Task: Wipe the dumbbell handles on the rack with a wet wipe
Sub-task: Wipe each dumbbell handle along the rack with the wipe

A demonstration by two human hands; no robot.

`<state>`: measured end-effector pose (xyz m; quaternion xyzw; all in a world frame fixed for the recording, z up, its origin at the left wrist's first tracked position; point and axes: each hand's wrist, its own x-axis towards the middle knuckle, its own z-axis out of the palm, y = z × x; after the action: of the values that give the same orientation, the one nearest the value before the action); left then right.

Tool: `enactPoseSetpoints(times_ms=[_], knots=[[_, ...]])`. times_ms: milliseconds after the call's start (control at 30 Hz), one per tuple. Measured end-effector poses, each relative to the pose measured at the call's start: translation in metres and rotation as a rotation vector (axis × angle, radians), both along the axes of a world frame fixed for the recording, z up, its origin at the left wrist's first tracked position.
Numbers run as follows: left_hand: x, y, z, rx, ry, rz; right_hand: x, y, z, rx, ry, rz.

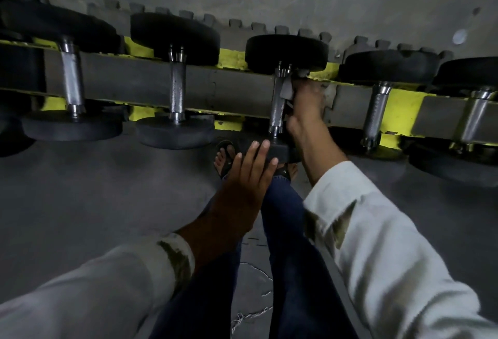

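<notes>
The right hand point(304, 108) gripped a wet wipe point(286, 90) against the handle point(277, 111) of the middle dumbbell point(285, 51) on the rack point(237, 88). The left hand point(246, 179), fingers point(252, 154) straight, pressed on that dumbbell's near weight point(281, 151).

Only one view: wide-angle, worn on the head, from above the dumbbell rack point(129, 82), facing forward and steeply down, near, at arm's reach, with the rack slanting across the top and floor point(80, 204) beneath.
</notes>
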<state>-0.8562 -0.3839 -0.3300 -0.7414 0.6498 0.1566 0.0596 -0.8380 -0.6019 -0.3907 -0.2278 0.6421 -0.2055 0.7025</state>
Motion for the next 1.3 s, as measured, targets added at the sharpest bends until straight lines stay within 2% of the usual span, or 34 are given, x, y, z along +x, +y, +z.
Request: enactPoseSetpoints(times_ms=[133,233,367,467,633,700,767,833,900,933,1000,1033,1067,1133,1167,1233,1300], knots=[[0.001,0.001,0.002,0.033,0.010,0.011,-0.011,0.016,0.009,-0.746,0.546,0.458],[0.000,0.000,0.003,0.103,0.002,0.016,-0.017,0.020,0.018,-1.058,0.607,0.776],[0.001,0.002,0.002,0.202,0.005,0.016,-0.031,0.003,0.028,-1.154,0.614,1.098],[0.002,0.001,0.005,0.234,-0.010,0.005,-0.045,-0.012,0.019,-1.405,0.607,1.458],[0.000,-0.001,0.010,0.259,-0.017,-0.004,-0.028,-0.021,0.030,-1.450,0.451,2.114],[0.001,-0.003,0.012,0.262,-0.018,0.009,-0.015,-0.030,0.038,-1.467,0.366,2.301],[0.000,-0.003,0.013,0.275,-0.024,-0.015,-0.005,-0.039,0.044,-1.465,0.346,2.342],[0.000,-0.004,0.016,0.281,-0.035,-0.034,-0.006,-0.053,0.049,-1.552,0.436,2.151],[-0.001,-0.003,0.015,0.266,-0.048,-0.034,-0.020,-0.051,0.048,-1.470,0.513,2.016],[-0.002,-0.003,0.014,0.259,-0.045,-0.026,-0.027,-0.040,0.049,-1.444,0.527,2.055],[-0.003,-0.002,0.012,0.247,-0.037,0.001,-0.039,-0.022,0.045,-1.397,0.390,2.293],[-0.003,-0.003,0.012,0.241,-0.044,0.005,-0.038,-0.017,0.046,-1.309,0.339,2.436],[-0.003,-0.003,0.013,0.238,-0.054,0.000,-0.031,-0.020,0.049,-1.294,0.342,2.486],[-0.004,-0.001,0.012,0.252,-0.068,-0.024,-0.018,-0.036,0.047,-1.329,0.455,2.356],[-0.003,-0.001,0.012,0.258,-0.070,-0.032,-0.014,-0.045,0.046,-1.342,0.529,2.190],[-0.003,-0.001,0.011,0.246,-0.071,-0.021,-0.013,-0.049,0.048,-1.544,0.502,2.008],[-0.004,0.001,0.009,0.224,-0.066,0.007,-0.026,-0.045,0.050,-1.612,0.443,1.998]])
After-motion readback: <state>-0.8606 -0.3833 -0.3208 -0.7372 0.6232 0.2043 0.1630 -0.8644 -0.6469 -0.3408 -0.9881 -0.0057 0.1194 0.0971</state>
